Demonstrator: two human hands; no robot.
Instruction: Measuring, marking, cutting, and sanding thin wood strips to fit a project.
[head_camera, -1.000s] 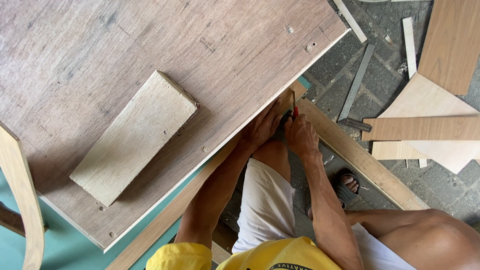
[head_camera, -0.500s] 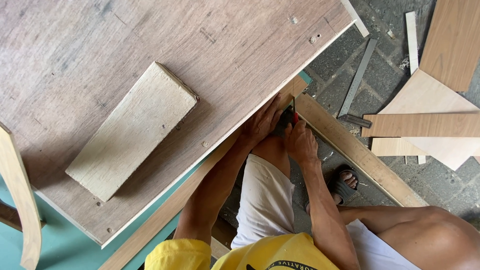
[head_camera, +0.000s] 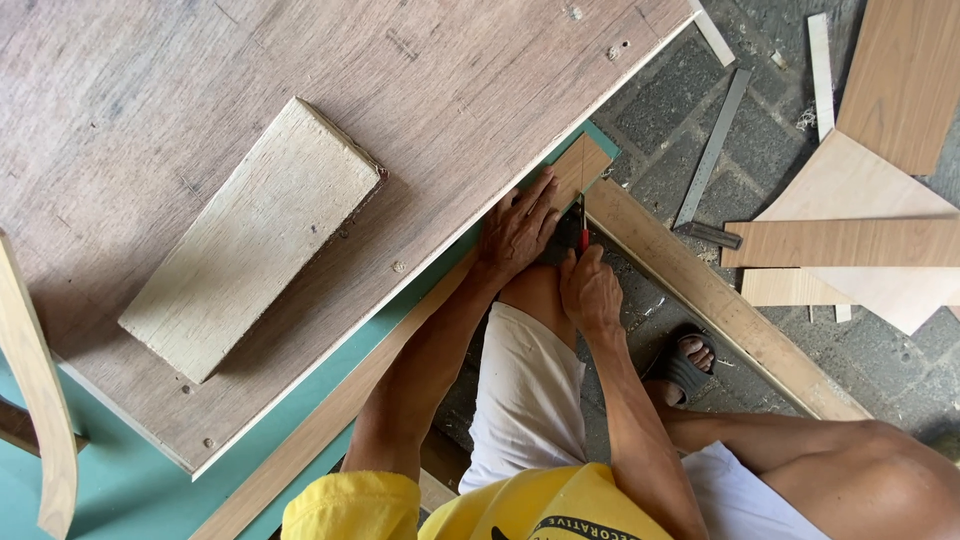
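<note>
Head view: left hand (head_camera: 517, 232) flat, fingers spread, pressing a veneer strip (head_camera: 578, 168) at the plywood (head_camera: 400, 110) edge. Right hand (head_camera: 590, 290), fingers pinched on a red knife (head_camera: 583, 232), blade against the strip. Steel ruler (head_camera: 712, 150) on the floor nearby.

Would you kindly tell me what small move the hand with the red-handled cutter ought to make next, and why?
Probably draw the red-handled cutter a little further toward the body along the thin brown veneer strip. The right hand grips the tool with its blade at the strip's edge, and the left hand presses the strip flat beside it, so the piece looks steadied for a short stroke.
</note>
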